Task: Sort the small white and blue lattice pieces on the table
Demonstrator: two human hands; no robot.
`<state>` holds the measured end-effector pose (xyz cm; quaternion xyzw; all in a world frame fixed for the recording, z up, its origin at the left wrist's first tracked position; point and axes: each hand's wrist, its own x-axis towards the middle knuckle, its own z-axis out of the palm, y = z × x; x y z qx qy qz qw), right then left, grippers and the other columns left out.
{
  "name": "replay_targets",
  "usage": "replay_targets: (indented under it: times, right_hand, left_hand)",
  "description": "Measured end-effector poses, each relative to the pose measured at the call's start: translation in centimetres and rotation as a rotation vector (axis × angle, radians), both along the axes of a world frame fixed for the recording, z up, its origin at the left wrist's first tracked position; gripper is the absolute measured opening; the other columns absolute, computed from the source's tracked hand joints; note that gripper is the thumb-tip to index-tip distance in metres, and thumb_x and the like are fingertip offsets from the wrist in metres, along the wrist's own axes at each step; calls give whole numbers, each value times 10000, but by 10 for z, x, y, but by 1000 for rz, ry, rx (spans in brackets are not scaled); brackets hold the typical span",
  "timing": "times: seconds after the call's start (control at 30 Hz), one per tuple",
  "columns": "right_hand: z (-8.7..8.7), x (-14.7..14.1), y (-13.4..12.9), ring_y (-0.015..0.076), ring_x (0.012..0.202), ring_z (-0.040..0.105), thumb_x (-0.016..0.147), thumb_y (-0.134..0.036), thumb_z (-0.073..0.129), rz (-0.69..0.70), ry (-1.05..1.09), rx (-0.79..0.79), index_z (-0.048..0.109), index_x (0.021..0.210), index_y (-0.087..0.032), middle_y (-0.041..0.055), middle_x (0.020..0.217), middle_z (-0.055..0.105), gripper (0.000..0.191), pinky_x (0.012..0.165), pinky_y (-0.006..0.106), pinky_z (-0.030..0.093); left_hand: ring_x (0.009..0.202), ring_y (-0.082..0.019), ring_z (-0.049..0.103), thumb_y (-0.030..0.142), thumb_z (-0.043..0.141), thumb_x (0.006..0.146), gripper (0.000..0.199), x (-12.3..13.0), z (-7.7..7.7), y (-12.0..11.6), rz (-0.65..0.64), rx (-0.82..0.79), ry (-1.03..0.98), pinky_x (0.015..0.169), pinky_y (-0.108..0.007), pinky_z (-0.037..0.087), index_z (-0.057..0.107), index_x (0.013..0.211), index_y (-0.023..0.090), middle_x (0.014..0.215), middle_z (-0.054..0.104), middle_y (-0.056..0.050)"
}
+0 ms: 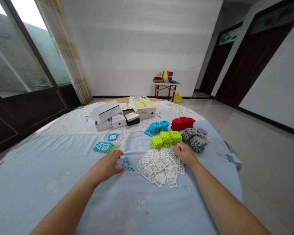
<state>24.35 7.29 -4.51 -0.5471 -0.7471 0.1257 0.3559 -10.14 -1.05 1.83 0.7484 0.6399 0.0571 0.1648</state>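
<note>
My left hand rests on the cloth with thumb and fingers apart, close beside a blue triangular piece with notched edges; I cannot tell whether the thumb touches it. Closed fingers show on my right hand, at the far right edge of a heap of white lattice pieces and just in front of the lime green notched pieces. Whatever it may pinch is hidden. Beyond my left hand lie blue notched pieces with white lattices on them and a smaller blue one.
Blue, red and grey pieces are stacked behind and right of the white heap. Farther back stand white boxes, a black open box and a yellow-white box. The round table's edge curves at right.
</note>
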Motion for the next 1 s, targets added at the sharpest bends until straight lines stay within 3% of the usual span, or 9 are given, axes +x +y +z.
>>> replay_targets:
  times: [0.13,0.27,0.47,0.77,0.9,1.0]
  right_hand:
    - [1,-1,-1,79,435,320,765,-434,455,-4,6,-11,292,480,-195,-59,436,293,406,434,221,209]
    - [2,-2,-1,79,429,323,764,-430,457,-6,12,-20,306,474,-194,-59,430,305,403,432,224,205]
    - [3,-3,-1,82,433,328,764,-431,454,0,15,-16,303,468,-196,-56,426,310,407,435,227,207]
    - [3,-4,0,79,432,331,760,-426,463,-6,53,-63,298,480,-193,-59,425,316,400,438,227,208]
    - [4,-5,0,78,432,335,756,-418,468,-8,72,-81,299,481,-194,-59,426,318,393,436,224,210]
    - [5,-6,0,77,426,324,753,-428,469,-14,71,-82,301,479,-194,-59,422,318,398,433,223,204]
  left_hand:
    - [756,-220,584,414,558,651,307,5,1,0,29,-75,78,636,-293,397,591,880,211,810,636,-35]
    - [786,-197,580,364,570,658,436,10,0,-1,25,-37,-8,656,-271,389,537,1079,258,887,633,-22]
    - [763,-179,568,322,506,717,169,8,-1,4,-47,2,15,646,-255,376,593,839,244,831,631,-12]
    - [745,-164,556,248,458,756,153,4,0,9,-115,50,-11,667,-257,389,584,839,223,811,612,-19]
    - [758,-163,559,288,430,794,196,11,14,24,-120,153,-51,703,-266,408,587,885,214,850,609,-32]
    - [784,-165,561,294,424,801,206,24,24,52,-172,261,-64,738,-272,413,599,872,210,873,601,-36]
